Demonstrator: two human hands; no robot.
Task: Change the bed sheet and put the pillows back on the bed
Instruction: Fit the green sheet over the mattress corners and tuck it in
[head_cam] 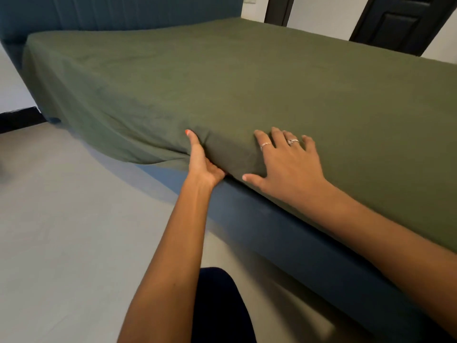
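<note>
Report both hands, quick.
Left hand: fingers curled under the mattress corner, gripping the green sheet.
Right hand: open, fingers spread flat, pressing the sheet on top.

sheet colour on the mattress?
Olive green sheet, plain, no pattern; shows in the head view.

left hand [205, 167] fingers hidden (under sheet [222, 90])

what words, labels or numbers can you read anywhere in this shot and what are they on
None: no readable text shows in this view.
The green sheet, the blue bed frame, the headboard, the dark door and the floor are all plain.
The rings on the right hand show no legible marking.
</note>
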